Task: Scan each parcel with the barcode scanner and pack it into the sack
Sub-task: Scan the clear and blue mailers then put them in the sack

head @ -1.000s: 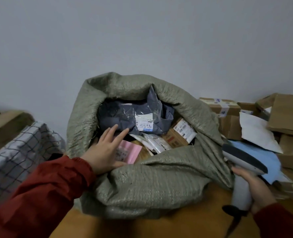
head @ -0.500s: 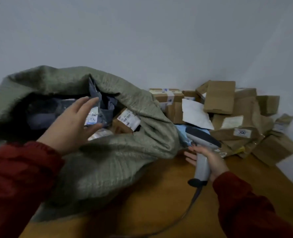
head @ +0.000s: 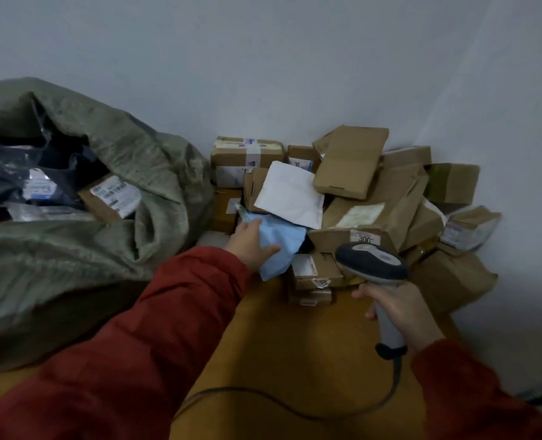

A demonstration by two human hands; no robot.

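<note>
**Left hand laid on the blue parcel, scanner held in the right**

The person's left hand (head: 251, 246) is stretched out over the near left part of a light blue parcel (head: 287, 241) at the front of the heap. Its fingers (head: 247, 228) are fairly straight and lie along the parcel's left edge, while the thumb is spread to the right across the blue top face. Nothing shows the fingers curling round the parcel; whether the fingertips tuck under its far edge cannot be told. The blue parcel lies flat, its far end tucked beneath a white mailer (head: 290, 196), which leans on the cardboard boxes (head: 374, 185) stacked in the corner of the wall.

The right hand (head: 401, 311) is wrapped round the grey handle of the barcode scanner (head: 371, 261). The scanner's dark-rimmed head is held above the near edge of the heap, just to the right of the blue parcel and apart from it. Its cable (head: 295, 406) trails in a loop over the wooden surface (head: 304, 344).

To the left, the green woven sack (head: 130, 173) slumps with its mouth open. Inside it show dark plastic bags (head: 6, 179) and a brown labelled box (head: 112, 196). The sack's side sits just beside the leftmost boxes, and the left hand is well clear of its mouth. Both arms wear red sleeves (head: 155, 344).
</note>
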